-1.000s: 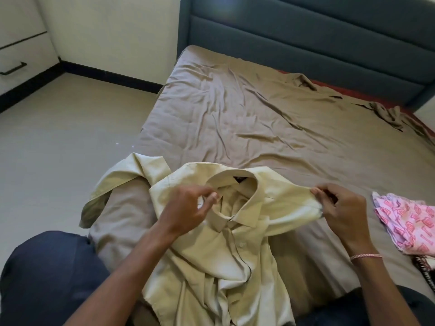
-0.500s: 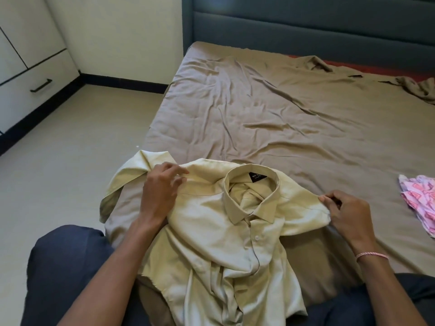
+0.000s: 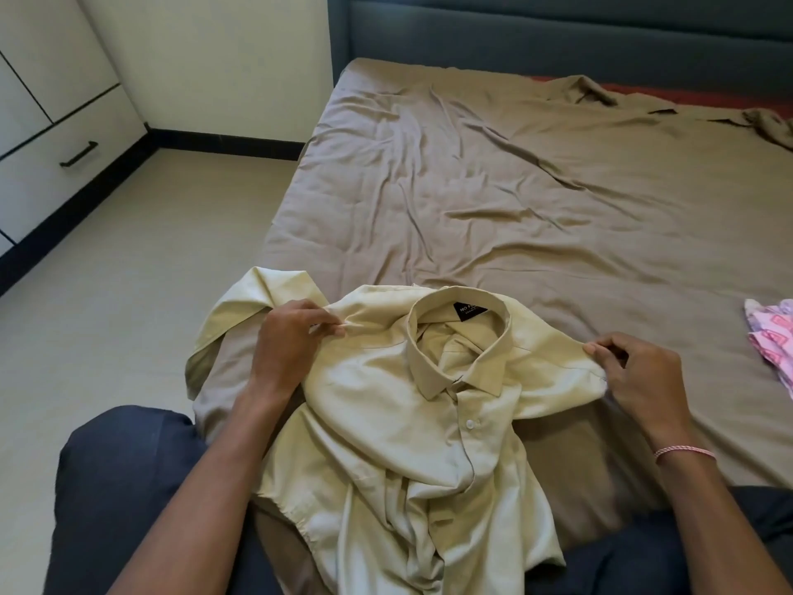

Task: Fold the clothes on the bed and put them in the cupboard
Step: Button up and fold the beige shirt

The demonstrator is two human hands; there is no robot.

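- Head view: pale shirt (image 3: 386, 405) on bed (image 3: 515, 208), likely light, limp.
- Left hand (image 3: 287, 341) and right hand (image 3: 639, 371) each pinching a shoulder.
- Best gripped at shoulder seams.

I count one pale green shirt (image 3: 386, 401) near me and one pink printed garment (image 3: 772, 337) at the right edge, cut off, so possibly more than one. Two hands, my left hand (image 3: 287, 341) and right hand (image 3: 639, 375). One bed (image 3: 515, 186). One cupboard (image 3: 51, 122) far left, one drawer handle (image 3: 78, 154) showing.
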